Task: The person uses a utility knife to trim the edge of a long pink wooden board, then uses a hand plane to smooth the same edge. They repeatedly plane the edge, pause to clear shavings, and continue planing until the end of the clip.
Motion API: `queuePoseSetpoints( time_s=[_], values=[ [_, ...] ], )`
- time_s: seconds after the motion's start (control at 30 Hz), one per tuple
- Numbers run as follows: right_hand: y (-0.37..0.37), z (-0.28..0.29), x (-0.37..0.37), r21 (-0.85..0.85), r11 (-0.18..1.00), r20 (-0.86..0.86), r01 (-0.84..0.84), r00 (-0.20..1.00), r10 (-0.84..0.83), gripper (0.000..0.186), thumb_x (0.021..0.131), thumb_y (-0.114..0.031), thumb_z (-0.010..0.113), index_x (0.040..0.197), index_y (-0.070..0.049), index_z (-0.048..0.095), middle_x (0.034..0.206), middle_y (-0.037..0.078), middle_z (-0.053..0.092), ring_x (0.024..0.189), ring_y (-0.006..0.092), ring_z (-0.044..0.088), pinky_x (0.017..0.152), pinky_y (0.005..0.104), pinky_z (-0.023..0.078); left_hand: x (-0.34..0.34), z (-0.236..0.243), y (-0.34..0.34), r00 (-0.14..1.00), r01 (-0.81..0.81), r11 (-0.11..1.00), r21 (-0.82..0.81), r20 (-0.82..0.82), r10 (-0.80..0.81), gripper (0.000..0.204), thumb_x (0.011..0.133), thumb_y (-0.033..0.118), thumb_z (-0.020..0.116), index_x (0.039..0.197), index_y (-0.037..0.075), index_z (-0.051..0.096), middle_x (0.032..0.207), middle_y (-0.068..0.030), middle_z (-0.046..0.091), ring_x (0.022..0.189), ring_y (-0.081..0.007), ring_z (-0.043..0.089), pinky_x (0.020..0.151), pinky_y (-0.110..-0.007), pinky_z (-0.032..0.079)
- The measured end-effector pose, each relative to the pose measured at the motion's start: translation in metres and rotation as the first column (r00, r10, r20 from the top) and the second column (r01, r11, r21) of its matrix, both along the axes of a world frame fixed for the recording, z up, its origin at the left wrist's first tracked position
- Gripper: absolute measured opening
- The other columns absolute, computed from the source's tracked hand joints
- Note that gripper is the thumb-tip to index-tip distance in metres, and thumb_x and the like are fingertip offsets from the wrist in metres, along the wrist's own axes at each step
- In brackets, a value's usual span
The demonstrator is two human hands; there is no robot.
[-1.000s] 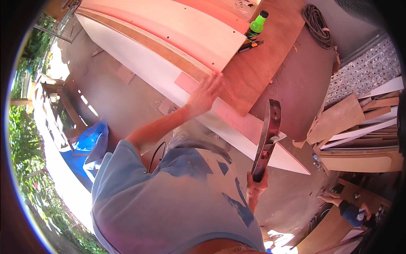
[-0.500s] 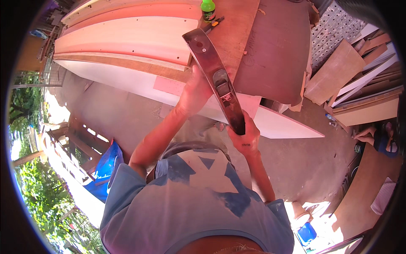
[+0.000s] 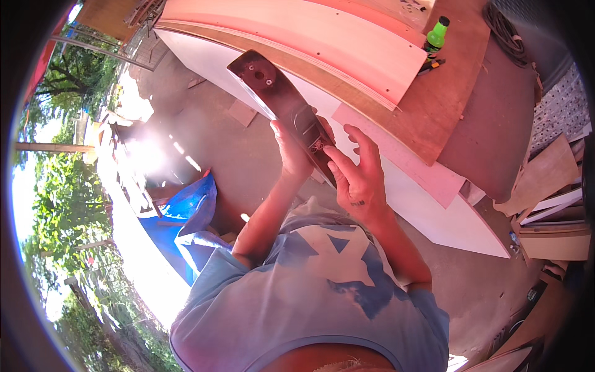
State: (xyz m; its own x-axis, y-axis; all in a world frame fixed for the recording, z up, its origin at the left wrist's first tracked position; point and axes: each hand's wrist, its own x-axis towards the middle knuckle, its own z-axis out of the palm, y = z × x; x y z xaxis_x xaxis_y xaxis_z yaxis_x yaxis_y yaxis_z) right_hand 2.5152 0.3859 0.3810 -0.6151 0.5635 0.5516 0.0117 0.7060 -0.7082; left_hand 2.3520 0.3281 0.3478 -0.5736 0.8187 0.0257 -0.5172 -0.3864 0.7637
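Observation:
A long dark hand plane [image 3: 273,93] is held up in front of my chest, tilted, its far end pointing up and left. My left hand [image 3: 294,154] is closed around its middle from below, thumb on the near side and fingertips showing at the far side. Curled wood shavings [image 3: 318,146] sit in the plane's throat. With its index fingertip at these shavings, my right hand [image 3: 361,180] has its fingers apart; whether it pinches any shaving is too small to see.
Ahead is a workbench [image 3: 427,133] with long pale curved panels [image 3: 347,53]. A green bottle [image 3: 436,37] and a cutter knife [image 3: 432,67] stand and lie on it. Scrap boards [image 3: 545,180] are piled at the right; a blue tarp [image 3: 186,214] hangs at the left.
My left hand has taken hold of the plane's middle. My right hand has let go of its near end and moved to the throat. The view has turned left.

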Motion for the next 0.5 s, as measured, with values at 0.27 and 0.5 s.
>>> queuePoseSetpoints(
  time_s=[0.27, 0.5],
  values=[
    [-0.114, -0.011, -0.154, 0.006, 0.993, 0.125, -0.118, 0.985, 0.116, 0.02, 0.075, 0.004, 0.077, 0.094, -0.001, 0.075, 0.132, 0.018, 0.062, 0.115, 0.0375, 0.064, 0.087, 0.0414, 0.056, -0.104, -0.017, -0.146, 0.867, -0.355, 0.929, -0.106, -0.408, 0.285, 0.102, 0.083, 0.091, 0.051, 0.13, 0.001, 0.055, 0.106, -0.0132, 0.068, 0.094, -0.0213, 0.067, 0.08, -0.035, 0.056],
    [-0.175, -0.007, -0.278, -0.408, 0.719, -0.172, -0.563, 0.82, 0.546, 0.007, 0.084, 0.004, 0.063, 0.09, 0.003, 0.065, 0.14, 0.022, 0.058, 0.121, 0.0358, 0.064, 0.096, 0.0422, 0.055, -0.217, -0.005, -0.242, 0.769, -0.498, 0.864, -0.079, -0.5, 0.398, 0.1, 0.083, 0.087, 0.055, 0.131, -0.001, 0.058, 0.109, -0.0115, 0.069, 0.097, -0.0231, 0.069, 0.08, -0.038, 0.059]
  ],
)
